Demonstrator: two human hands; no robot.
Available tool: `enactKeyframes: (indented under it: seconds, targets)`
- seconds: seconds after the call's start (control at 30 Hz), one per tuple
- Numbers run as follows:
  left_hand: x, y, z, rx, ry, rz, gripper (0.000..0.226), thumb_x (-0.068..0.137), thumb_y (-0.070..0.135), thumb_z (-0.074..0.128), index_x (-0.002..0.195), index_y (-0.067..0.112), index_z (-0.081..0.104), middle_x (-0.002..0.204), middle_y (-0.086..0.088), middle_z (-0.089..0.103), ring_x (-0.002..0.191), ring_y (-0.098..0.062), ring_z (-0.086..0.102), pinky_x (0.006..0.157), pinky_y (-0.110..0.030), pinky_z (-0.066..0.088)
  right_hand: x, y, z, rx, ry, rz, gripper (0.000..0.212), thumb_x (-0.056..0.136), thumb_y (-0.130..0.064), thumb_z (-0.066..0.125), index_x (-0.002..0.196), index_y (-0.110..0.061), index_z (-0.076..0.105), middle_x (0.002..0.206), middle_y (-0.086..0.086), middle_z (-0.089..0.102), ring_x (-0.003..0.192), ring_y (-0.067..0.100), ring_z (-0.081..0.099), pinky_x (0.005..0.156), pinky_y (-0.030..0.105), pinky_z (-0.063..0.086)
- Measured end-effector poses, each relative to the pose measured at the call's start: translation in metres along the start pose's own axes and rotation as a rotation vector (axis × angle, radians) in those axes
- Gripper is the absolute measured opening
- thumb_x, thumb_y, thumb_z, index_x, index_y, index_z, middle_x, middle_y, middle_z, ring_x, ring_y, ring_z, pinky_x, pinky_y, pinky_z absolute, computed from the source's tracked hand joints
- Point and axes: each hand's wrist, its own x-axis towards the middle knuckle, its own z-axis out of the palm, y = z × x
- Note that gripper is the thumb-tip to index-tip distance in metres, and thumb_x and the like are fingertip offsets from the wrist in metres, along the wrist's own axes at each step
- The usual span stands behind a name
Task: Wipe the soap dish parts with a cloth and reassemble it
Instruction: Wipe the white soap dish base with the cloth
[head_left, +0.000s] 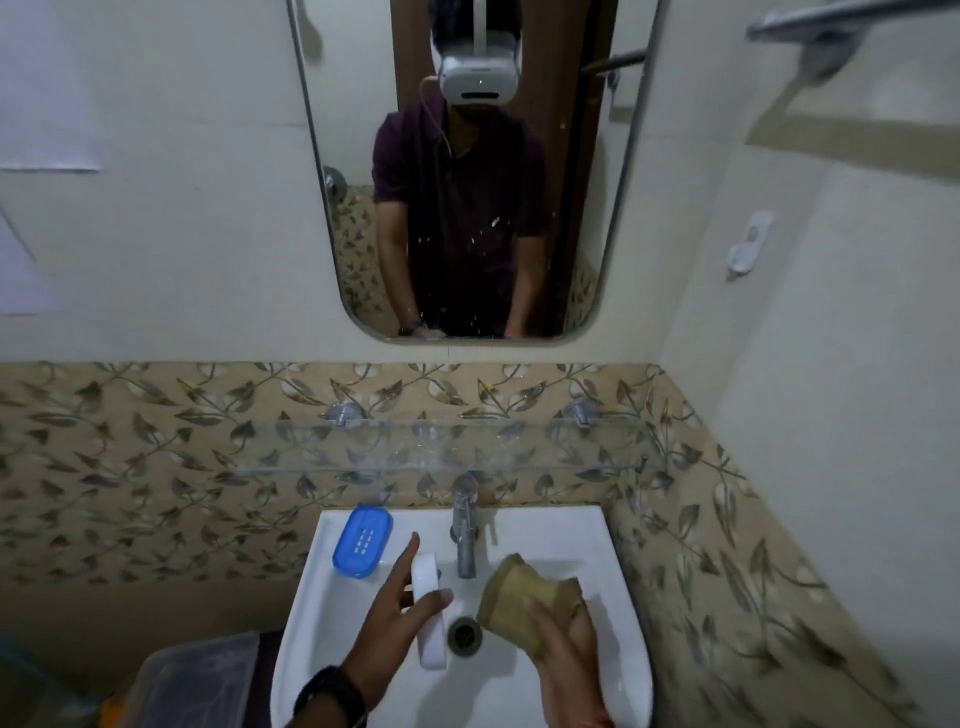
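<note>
My left hand (392, 610) pinched the white soap dish base (432, 652) between thumb and fingers, on edge over the sink (597, 545). My right hand (566, 657) gripped the bunched tan cloth (522, 597), just apart from the base. The blue soap dish tray (362, 540) lay on the sink rim beyond my left hand, with the tap (464, 540) beyond the gap between both hands.

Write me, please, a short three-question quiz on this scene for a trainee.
1. True or false: the blue soap dish part is in the left hand.
2. What does the right hand hold? A a brown cloth; B a brush; C a soap bar.
3. Fill in: the left hand holds the white soap dish part over the ___.
Key: 1 false, it rests on the rim of the sink; 2 A; 3 sink.
</note>
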Motion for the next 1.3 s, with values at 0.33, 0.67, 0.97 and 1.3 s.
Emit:
enactKeyframes:
  seconds: [0.33, 0.67, 0.97, 1.3]
  targets:
    - [-0.044, 0.075, 0.053, -0.195, -0.095, 0.024, 0.042, 0.100, 0.039, 0.048, 0.141, 0.029, 0.049, 0.131, -0.001, 0.067, 0.120, -0.019, 0.064, 0.110, -0.044, 0.044, -0.083, -0.092, 0.071, -0.342, 0.044, -0.515, 0.026, 0.093, -0.007, 0.078, 0.086, -0.030, 0.068, 0.080, -0.010, 0.075, 0.075, -0.007, 0.071, 0.067, 0.008, 0.052]
    - [-0.055, 0.096, 0.058, -0.293, -0.023, 0.034, 0.070, 0.077, 0.065, 0.057, 0.132, 0.022, 0.061, 0.127, -0.004, 0.069, 0.118, -0.021, 0.064, 0.110, -0.047, 0.043, -0.103, -0.105, 0.079, -0.726, 0.074, -0.480, 0.056, 0.100, -0.025, 0.068, 0.048, -0.032, 0.045, 0.049, -0.011, 0.048, 0.057, 0.005, 0.053, 0.052, 0.016, 0.037]
    - [-0.055, 0.118, 0.047, -0.269, -0.028, 0.104, 0.051, 0.090, 0.056, 0.047, 0.126, 0.024, 0.064, 0.120, -0.006, 0.072, 0.111, -0.021, 0.068, 0.103, -0.044, 0.050, -0.113, -0.120, 0.085, -0.568, -0.001, -0.589, 0.063, 0.091, -0.004, 0.075, 0.043, -0.033, 0.047, 0.045, -0.019, 0.058, 0.049, -0.002, 0.052, 0.049, 0.008, 0.039]
    - [-0.061, 0.123, 0.054, -0.297, -0.029, 0.096, 0.053, 0.097, 0.054, 0.034, 0.120, 0.018, 0.066, 0.111, -0.011, 0.075, 0.103, -0.021, 0.072, 0.090, -0.038, 0.055, -0.115, -0.146, 0.102, -0.498, 0.026, -0.654, 0.026, 0.094, -0.010, 0.076, 0.070, -0.019, 0.070, 0.065, -0.009, 0.068, 0.063, -0.004, 0.060, 0.057, 0.006, 0.046]
